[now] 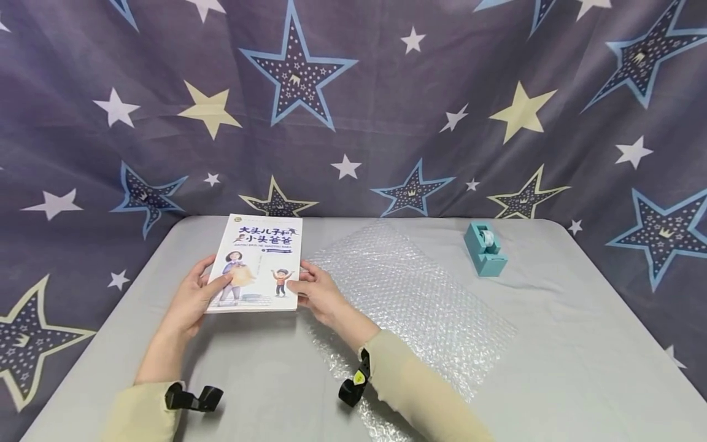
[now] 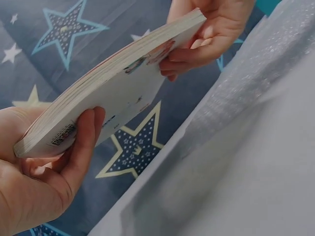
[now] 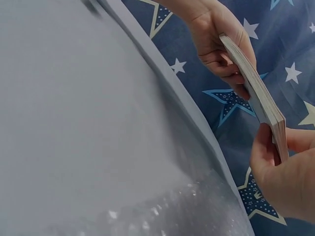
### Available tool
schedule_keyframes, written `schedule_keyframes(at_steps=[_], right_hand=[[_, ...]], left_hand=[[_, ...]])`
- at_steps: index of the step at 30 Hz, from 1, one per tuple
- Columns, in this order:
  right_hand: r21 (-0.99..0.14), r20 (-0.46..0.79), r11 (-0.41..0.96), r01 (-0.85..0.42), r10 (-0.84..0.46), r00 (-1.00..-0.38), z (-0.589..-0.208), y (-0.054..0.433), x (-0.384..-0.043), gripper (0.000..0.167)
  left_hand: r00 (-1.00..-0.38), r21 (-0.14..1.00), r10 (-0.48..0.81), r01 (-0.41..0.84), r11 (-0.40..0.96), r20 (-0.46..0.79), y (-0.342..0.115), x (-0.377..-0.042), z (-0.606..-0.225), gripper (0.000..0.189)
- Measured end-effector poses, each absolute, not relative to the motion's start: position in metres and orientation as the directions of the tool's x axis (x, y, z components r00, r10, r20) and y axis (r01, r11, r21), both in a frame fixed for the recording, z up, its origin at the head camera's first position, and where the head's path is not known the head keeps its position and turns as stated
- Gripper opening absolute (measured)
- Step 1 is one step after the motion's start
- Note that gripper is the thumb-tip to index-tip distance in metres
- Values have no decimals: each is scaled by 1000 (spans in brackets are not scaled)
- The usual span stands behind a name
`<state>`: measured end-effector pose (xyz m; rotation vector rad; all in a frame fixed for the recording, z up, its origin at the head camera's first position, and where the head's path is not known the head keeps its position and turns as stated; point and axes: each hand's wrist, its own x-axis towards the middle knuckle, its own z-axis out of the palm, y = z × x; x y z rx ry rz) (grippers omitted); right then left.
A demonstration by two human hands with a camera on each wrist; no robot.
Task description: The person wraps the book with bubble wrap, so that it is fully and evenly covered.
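Plainly, left of centre in the head view, the left hand (image 1: 190, 301) holds a white paperback book (image 1: 262, 255) by its left side, thumb over the front cover and fingers under the back. A black wrist mount (image 1: 193, 399) shows below that hand, at lower left. The book is raised above the grey-covered table (image 1: 580, 344), illustrated front up. At its right edge, in the lower half, the right hand (image 1: 322, 298) pinches it likewise, so both grips are narrow, only as wide as the book is thick. The wrist views show the pages bowed between the hands; if one thumb eased while the other pressed, that springiness could make the book twist and drop.

Next, through the middle and down to the bottom edge, a sheet of clear bubble wrap (image 1: 411, 288) lies on the table. The right sleeve (image 1: 420, 387) crosses over it; whether they touch cannot be told. A low sweep of that arm, or its black mount catching the film, would probably drag or crease so light a sheet. A book landing corner-first might also burst bubbles.

Further along, at upper right, a teal tape dispenser (image 1: 488, 265) rests well apart from both hands; it seems safe unless the sheet slid into it.
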<state>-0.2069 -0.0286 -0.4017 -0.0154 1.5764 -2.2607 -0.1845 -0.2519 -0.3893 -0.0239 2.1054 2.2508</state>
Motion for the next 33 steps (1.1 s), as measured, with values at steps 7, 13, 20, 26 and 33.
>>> schedule_keyframes(at_steps=[7, 13, 20, 26, 33], right_hand=[[-912, -185, -296, 284, -322, -929, -399, -14, -207, 59], [-921, -155, -299, 251, -308, -939, -401, 3, -207, 56], [-939, -121, -279, 202, -283, -952, -399, 21, -205, 57], [-951, -141, -229, 208, -278, -950, -398, 37, -203, 56], [-958, -170, -182, 223, -269, -948, -401, 56, -200, 54]], left_hand=[[-1000, 999, 15, -24, -33, -24, -236, -183, -392, 71], [-999, 998, 38, -29, -47, -27, -222, -183, -397, 69], [-997, 997, 74, -32, -66, -28, -209, -183, -400, 69], [-994, 998, 105, -33, -61, -26, -198, -182, -403, 67], [-987, 998, 155, -40, -53, -32, -185, -182, -411, 66]])
